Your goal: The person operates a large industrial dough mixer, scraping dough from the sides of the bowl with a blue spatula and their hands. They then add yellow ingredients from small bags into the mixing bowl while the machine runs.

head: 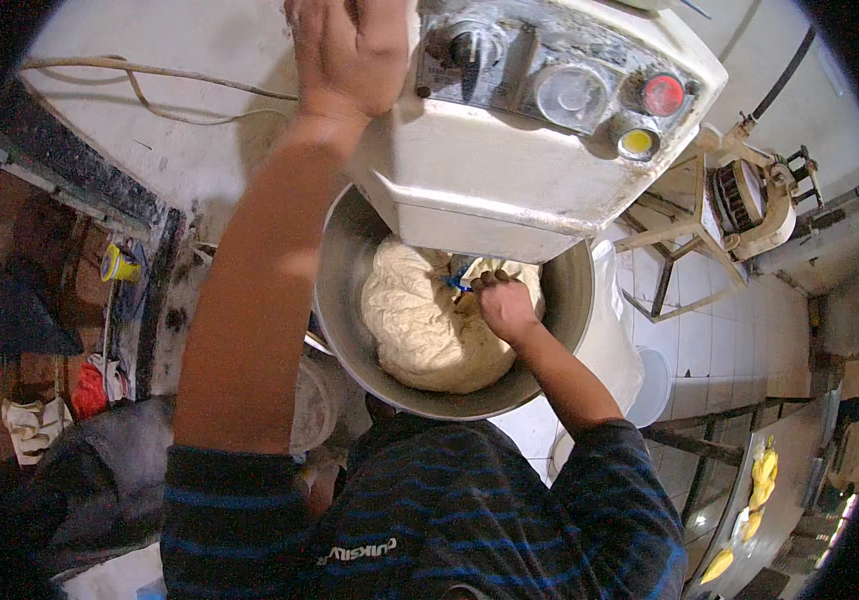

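Note:
A large mass of pale dough (429,330) fills much of a steel mixer bowl (440,411). My right hand (506,304) is inside the bowl, over the right part of the dough. Its fingers curl around a small white-and-blue item (461,279), perhaps a plastic packet; the grip partly hides it. Above the bowl juts the white head of a dough mixer (489,176), covering the bowl's far part. My left hand (350,60) rests against the upper left side of this head, its fingertips cut off by the picture's top edge.
The mixer's panel carries a dark rotary knob (468,49), a red button (663,95) and a yellow button (636,141). A metal-framed machine (744,199) stands at right. Yellow pieces (763,480) lie on a table (782,495) at lower right. Cables (174,73) run along the left wall.

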Demonstrator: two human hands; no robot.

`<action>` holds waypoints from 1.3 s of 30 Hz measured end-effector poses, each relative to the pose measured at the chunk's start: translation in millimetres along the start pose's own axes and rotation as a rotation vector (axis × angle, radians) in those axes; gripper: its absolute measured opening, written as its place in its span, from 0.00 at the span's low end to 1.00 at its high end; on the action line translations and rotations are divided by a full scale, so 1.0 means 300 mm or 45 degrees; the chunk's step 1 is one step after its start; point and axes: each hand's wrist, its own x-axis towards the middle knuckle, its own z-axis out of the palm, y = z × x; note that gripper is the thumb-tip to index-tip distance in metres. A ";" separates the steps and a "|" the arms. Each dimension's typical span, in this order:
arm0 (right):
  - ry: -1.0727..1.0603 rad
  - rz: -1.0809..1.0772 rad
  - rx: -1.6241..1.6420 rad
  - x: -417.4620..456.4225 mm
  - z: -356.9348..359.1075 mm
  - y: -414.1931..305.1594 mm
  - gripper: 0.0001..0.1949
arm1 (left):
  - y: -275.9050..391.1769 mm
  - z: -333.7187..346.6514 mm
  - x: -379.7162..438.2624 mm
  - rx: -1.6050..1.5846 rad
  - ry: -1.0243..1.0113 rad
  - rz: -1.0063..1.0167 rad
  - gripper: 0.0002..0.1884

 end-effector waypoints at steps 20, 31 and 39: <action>-0.066 0.182 0.005 0.039 -0.054 -0.165 0.10 | -0.040 0.034 0.003 -0.019 0.111 0.253 0.14; 0.170 0.087 0.042 -0.017 -0.147 -0.052 0.10 | -0.004 0.018 0.009 -0.082 0.079 0.111 0.15; 0.499 -0.143 -0.173 -0.024 -0.128 0.026 0.09 | 0.001 0.010 0.006 -0.065 0.045 0.047 0.16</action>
